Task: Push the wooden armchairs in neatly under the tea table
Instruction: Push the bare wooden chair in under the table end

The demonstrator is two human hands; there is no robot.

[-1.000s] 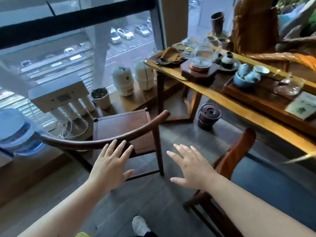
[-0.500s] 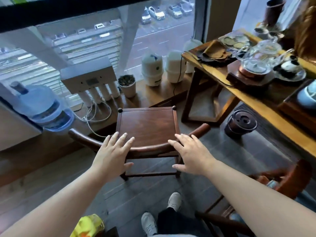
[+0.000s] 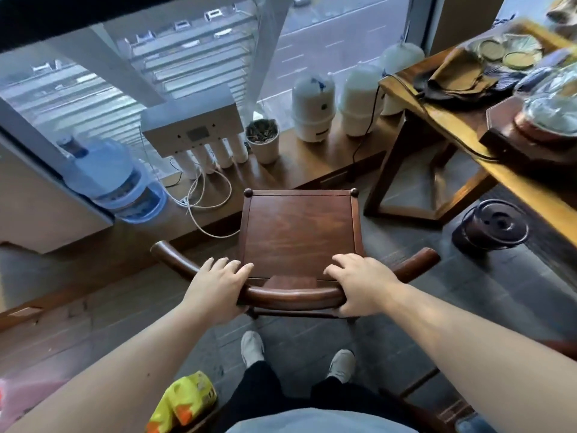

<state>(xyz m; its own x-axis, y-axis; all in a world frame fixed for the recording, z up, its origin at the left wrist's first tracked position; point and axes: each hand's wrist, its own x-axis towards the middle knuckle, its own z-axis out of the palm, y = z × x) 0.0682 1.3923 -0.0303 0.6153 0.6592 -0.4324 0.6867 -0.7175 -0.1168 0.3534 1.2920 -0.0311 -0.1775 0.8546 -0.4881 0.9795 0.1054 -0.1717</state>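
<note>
A dark wooden armchair (image 3: 299,232) with a curved back rail stands right in front of me, its square seat facing the window. My left hand (image 3: 215,285) is wrapped over the rail's left part. My right hand (image 3: 362,282) grips the rail's right part. The tea table (image 3: 437,117), a yellow-brown wooden slab on dark legs, stands at the right, apart from the chair. A sliver of a second wooden armchair (image 3: 418,404) shows at the bottom right behind my right arm.
A low wooden sill along the window holds a water filter unit (image 3: 193,129), a blue water jug (image 3: 109,176), a small plant pot (image 3: 263,140) and white tanks (image 3: 313,110). A dark lidded pot (image 3: 493,226) sits on the floor under the table. Cables trail by the chair.
Both hands dropped from hovering over the chair onto its back rail and closed around it. The view swung left and down, so the chair now sits centred.
</note>
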